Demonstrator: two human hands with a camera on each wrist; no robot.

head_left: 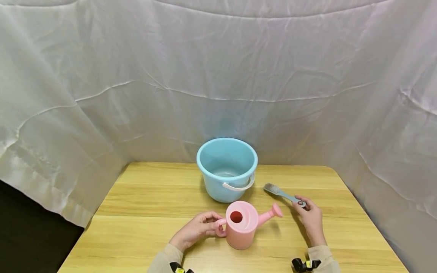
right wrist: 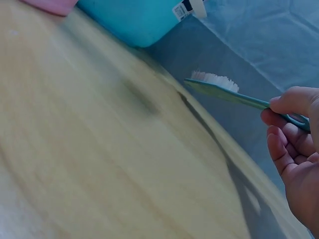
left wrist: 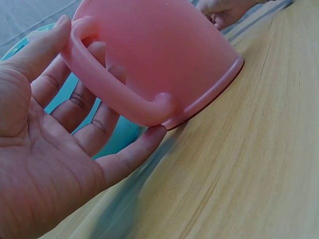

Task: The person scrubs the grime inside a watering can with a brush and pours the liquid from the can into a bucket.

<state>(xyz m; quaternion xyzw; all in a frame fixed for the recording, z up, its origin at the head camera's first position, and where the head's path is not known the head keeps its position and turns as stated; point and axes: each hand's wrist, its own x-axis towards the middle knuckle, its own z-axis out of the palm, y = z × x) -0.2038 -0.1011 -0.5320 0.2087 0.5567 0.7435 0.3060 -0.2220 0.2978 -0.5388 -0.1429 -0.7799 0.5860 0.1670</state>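
A pink watering can stands near the front middle of the table, its spout angled up to the right. My left hand holds its looped handle, with the thumb at the top and fingertips showing through the loop. At the right, my right hand pinches the end of a blue-green scrub brush between thumb and fingers. The brush's pale bristles face up and its head points toward the bucket, with a shadow below on the wood.
Behind the watering can stands a light blue bucket, its white handle hanging at the front right. Grey-white curtain cloth surrounds the back and sides of the wooden table.
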